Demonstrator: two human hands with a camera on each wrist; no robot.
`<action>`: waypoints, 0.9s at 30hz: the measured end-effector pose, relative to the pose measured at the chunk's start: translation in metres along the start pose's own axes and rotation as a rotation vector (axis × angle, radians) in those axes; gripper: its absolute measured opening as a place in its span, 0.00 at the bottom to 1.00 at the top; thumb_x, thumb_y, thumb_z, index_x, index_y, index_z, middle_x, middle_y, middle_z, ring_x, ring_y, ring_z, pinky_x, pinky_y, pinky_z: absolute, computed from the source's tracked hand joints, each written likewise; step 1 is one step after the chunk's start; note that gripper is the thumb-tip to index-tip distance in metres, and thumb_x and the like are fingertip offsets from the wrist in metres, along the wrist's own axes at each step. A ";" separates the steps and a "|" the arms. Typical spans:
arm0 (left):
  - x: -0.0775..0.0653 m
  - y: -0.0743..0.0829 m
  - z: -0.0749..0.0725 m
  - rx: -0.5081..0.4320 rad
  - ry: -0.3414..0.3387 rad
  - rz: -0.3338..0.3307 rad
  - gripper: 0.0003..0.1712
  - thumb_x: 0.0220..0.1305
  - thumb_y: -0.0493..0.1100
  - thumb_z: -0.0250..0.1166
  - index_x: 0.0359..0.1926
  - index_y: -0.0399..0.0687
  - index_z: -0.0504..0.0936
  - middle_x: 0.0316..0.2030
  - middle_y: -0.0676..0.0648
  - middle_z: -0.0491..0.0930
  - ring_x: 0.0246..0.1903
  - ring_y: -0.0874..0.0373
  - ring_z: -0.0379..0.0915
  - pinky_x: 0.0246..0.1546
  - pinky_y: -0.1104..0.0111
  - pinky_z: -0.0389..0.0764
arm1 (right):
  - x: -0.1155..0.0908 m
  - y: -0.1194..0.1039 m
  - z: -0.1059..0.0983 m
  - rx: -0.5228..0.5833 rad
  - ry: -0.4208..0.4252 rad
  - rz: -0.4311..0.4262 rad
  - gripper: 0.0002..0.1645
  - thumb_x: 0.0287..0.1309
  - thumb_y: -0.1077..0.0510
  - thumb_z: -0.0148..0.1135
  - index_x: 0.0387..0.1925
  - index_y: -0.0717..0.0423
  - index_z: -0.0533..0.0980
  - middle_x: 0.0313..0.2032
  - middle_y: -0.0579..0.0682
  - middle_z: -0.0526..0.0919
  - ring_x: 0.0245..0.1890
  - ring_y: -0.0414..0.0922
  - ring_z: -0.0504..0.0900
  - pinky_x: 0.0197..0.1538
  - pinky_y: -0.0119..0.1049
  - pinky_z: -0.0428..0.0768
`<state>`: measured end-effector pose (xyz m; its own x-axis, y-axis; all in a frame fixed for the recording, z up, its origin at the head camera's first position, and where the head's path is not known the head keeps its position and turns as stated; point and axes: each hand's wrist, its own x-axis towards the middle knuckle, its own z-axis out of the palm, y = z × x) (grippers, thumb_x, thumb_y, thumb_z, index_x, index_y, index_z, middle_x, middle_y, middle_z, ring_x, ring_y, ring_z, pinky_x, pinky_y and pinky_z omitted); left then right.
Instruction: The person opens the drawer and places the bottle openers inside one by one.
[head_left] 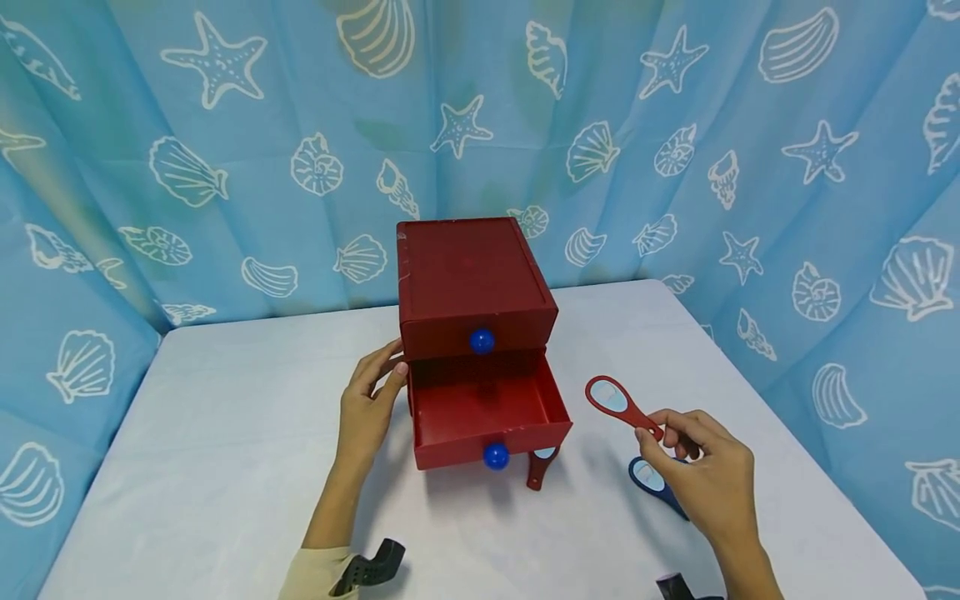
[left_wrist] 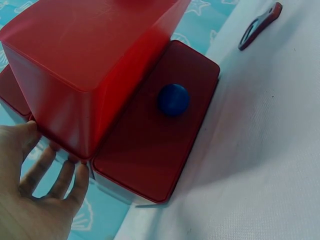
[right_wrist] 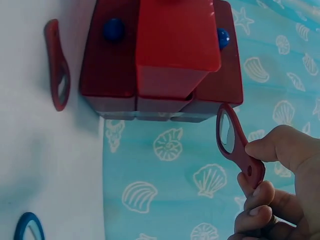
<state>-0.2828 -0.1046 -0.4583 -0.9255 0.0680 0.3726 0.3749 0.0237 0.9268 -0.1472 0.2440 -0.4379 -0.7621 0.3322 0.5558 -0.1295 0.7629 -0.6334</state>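
Observation:
A dark red cabinet [head_left: 472,267] with blue knobs has its middle drawer [head_left: 480,408] pulled out, and no item shows inside. My left hand [head_left: 367,404] touches the cabinet's left side beside that drawer; in the left wrist view the fingertips of this left hand [left_wrist: 50,185] meet the side edge. To the right, my right hand [head_left: 705,467] pinches a red hand mirror [head_left: 609,395] by its handle end, held above the table. In the right wrist view the red hand mirror [right_wrist: 239,142] is tilted, between thumb and fingers.
A blue hand mirror [head_left: 648,477] lies on the white table [head_left: 247,425] under my right hand. Another, dark red hand mirror [head_left: 538,468] lies partly hidden below the open drawer. Behind the table hangs a blue shell-print curtain [head_left: 465,75].

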 end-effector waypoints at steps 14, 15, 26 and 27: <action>0.001 -0.002 0.000 -0.017 -0.002 0.015 0.21 0.64 0.43 0.58 0.59 0.55 0.73 0.56 0.53 0.70 0.54 0.59 0.69 0.47 0.70 0.76 | 0.009 -0.027 0.007 0.076 -0.048 -0.048 0.14 0.37 0.59 0.76 0.31 0.47 0.82 0.21 0.44 0.72 0.24 0.39 0.68 0.23 0.26 0.67; 0.000 -0.002 0.000 -0.019 -0.002 0.017 0.21 0.64 0.43 0.58 0.59 0.55 0.73 0.56 0.53 0.70 0.54 0.58 0.69 0.47 0.70 0.76 | 0.009 -0.025 0.010 0.075 -0.055 -0.050 0.14 0.37 0.57 0.76 0.31 0.45 0.82 0.21 0.42 0.71 0.24 0.38 0.68 0.23 0.26 0.68; 0.001 -0.001 -0.002 -0.010 0.004 0.019 0.21 0.64 0.43 0.58 0.59 0.55 0.73 0.56 0.52 0.70 0.54 0.56 0.69 0.47 0.69 0.77 | 0.011 -0.036 0.028 0.096 -0.124 -0.048 0.14 0.39 0.57 0.75 0.33 0.48 0.82 0.24 0.43 0.74 0.25 0.40 0.70 0.24 0.26 0.72; 0.001 -0.001 -0.002 -0.010 0.005 0.020 0.21 0.64 0.43 0.58 0.59 0.55 0.73 0.56 0.52 0.70 0.54 0.56 0.69 0.47 0.69 0.77 | 0.011 -0.037 0.030 0.102 -0.128 -0.057 0.14 0.39 0.58 0.75 0.33 0.49 0.82 0.24 0.44 0.74 0.25 0.41 0.70 0.24 0.26 0.72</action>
<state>-0.2843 -0.1063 -0.4583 -0.9182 0.0635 0.3909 0.3924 0.0125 0.9197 -0.1696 0.2026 -0.4242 -0.8251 0.2119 0.5237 -0.2337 0.7159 -0.6580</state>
